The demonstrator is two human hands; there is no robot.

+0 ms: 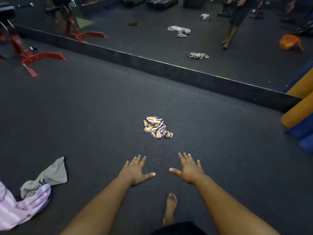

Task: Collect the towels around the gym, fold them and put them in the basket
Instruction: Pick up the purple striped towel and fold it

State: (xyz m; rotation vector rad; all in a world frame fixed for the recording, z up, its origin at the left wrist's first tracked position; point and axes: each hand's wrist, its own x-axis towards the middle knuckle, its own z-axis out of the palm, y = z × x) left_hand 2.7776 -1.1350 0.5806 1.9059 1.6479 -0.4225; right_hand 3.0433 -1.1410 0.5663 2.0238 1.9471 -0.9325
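so both hands, left hand (135, 171) and right hand (189, 170), reach out with fingers spread, holding nothing. striped towel (157, 127) lies crumpled on the floor (84, 116) just ahead. no readable writing anywhere.

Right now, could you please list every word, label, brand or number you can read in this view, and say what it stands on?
None can be read.
White-and-dark sign seen in the mirror, top left, behind the red machine frame: print too small and blurred to read.
Striped towel, grey towel and pink towel on the floor: no lettering visible.
Rolled mats at right: no lettering visible.
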